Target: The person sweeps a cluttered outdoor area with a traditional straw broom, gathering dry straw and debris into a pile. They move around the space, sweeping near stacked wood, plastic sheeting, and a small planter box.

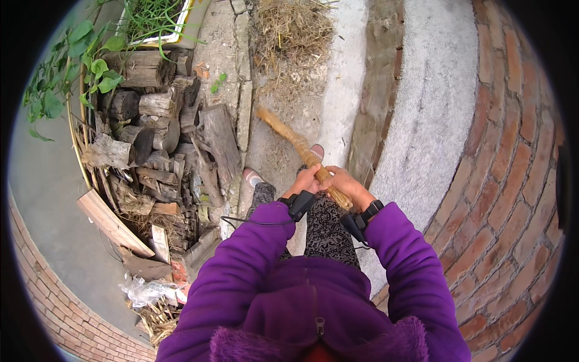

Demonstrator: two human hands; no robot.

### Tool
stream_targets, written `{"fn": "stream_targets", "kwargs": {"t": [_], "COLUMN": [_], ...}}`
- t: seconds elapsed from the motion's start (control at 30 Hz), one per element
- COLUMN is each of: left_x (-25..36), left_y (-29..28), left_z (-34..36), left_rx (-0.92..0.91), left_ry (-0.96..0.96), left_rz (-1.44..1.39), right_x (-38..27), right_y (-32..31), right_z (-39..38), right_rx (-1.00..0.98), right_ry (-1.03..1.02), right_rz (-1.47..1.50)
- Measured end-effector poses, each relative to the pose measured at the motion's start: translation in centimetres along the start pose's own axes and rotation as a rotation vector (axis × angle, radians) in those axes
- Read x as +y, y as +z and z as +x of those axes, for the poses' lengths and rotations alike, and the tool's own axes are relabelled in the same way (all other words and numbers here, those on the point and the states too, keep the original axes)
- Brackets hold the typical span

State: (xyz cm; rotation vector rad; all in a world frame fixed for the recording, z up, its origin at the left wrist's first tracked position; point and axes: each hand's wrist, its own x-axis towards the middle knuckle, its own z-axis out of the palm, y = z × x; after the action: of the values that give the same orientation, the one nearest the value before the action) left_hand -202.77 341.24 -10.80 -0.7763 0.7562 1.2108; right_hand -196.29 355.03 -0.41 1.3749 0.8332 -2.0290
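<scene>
A long, thin bundle of twisted straw (287,134) slants across the space in front of my body, its far end pointing up and to the left. My left hand (306,180) is closed around its lower part. Just beside it, my right hand (348,186) also grips the bundle, close to the near end, and the two hands almost touch. The loose stalk ends poke out below my right hand. My fingers partly hide the middle of the grip.
A stack of split firewood (160,133) stands on my left, with a leaning plank (114,223) and a clear plastic bag (148,289). Loose straw (292,33) lies ahead. Green plants grow in a white planter (182,21). A brick wall (506,187) runs along my right.
</scene>
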Motion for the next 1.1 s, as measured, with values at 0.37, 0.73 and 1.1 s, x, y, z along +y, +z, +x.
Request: {"fn": "stream_targets", "kwargs": {"t": [0.37, 0.73, 1.1], "left_x": [2.2, 12.0, 11.6], "left_y": [7.2, 7.9, 11.6], "left_z": [0.1, 4.8, -1.2], "left_rx": [-0.036, -0.090, -0.123], "left_ry": [0.120, 0.133, -0.084], "left_rz": [0.061, -0.064, 0.037], "right_x": [-3.9, -15.4, -13.6], "right_y": [-3.2, -3.0, 0.1], "right_z": [-1.9, 6.7, -5.1], "right_rx": [-0.026, -0.076, 0.044], "right_ry": [-0.165, -0.139, -0.082], "right_rz": [-0.304, -0.358, 0.127]}}
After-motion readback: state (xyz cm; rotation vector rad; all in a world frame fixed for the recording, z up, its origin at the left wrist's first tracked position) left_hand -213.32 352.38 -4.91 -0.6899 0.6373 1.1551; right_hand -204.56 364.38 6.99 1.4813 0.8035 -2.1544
